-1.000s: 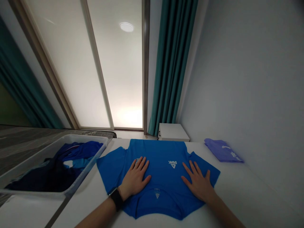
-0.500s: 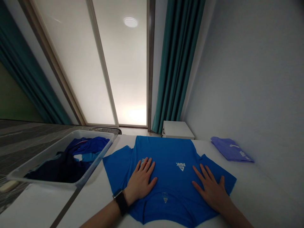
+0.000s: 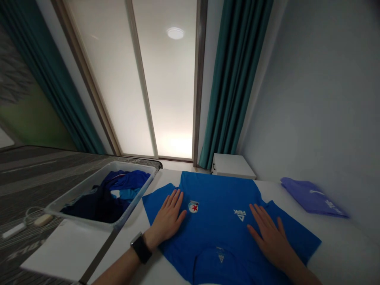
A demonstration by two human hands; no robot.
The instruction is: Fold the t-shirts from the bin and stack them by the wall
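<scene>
A bright blue T-shirt (image 3: pixel 218 209) lies spread flat on the white table (image 3: pixel 74 249), collar towards me, with a white logo and a small round badge on its chest. My left hand (image 3: pixel 168 217), with a dark watch on the wrist, rests flat on the shirt's left side near the sleeve, fingers stretched out. My right hand (image 3: pixel 268 235) lies flat on the right side by the other sleeve, fingers spread. Neither hand holds anything.
A clear plastic bin (image 3: pixel 89 186) of dark and blue clothes stands on the left of the table. A folded purple garment (image 3: pixel 313 196) lies at the far right by the wall. A small white cabinet (image 3: pixel 233 168), teal curtains and a frosted sliding door are behind.
My left hand slid outward to the left across the shirt, uncovering the round badge. My right hand shifted slightly outward. The view turned to the left.
</scene>
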